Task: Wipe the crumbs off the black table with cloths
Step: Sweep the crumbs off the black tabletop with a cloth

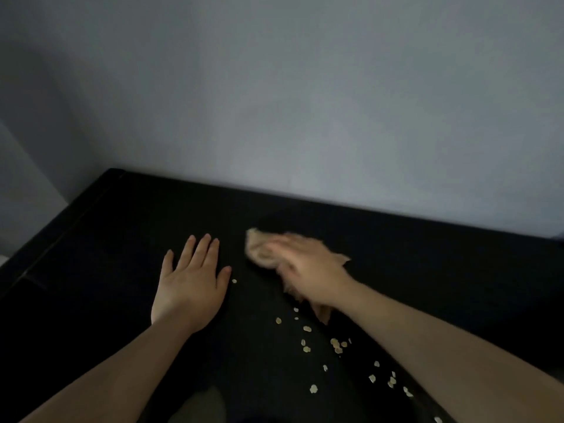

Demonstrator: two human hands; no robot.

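A: Most of the view is plain grey wall (pixel 274 87); under it runs the wide matt black bench (pixel 106 239). How should this wipe go?

B: Start from the hands. The left hand (pixel 190 285) lies palm down on the bench, fingers straight and spread, holding nothing. It makes a good brace. The right hand (pixel 308 270) lies on the crumpled beige cloth (pixel 259 251) near the middle of the bench, fingers stretched over it and pressing rather than curled round it. That hand is blurred, so I cannot vouch for the thumb.

A: And the mess?

B: The small pale flaky crumbs (pixel 335 343) are scattered on the person's side of the cloth, beside and under the right forearm. A lone flake (pixel 234 281) sits just beside the left thumb. I would drag the cloth towards the near edge in overlapping strokes, with flat, even pressure. Flicking would likely scatter such light flakes.

A: Anything to catch them in?

B: No bowl, bin or tray shows, and every crumb lies loose on the bench. A cupped left hand at the edge might serve.
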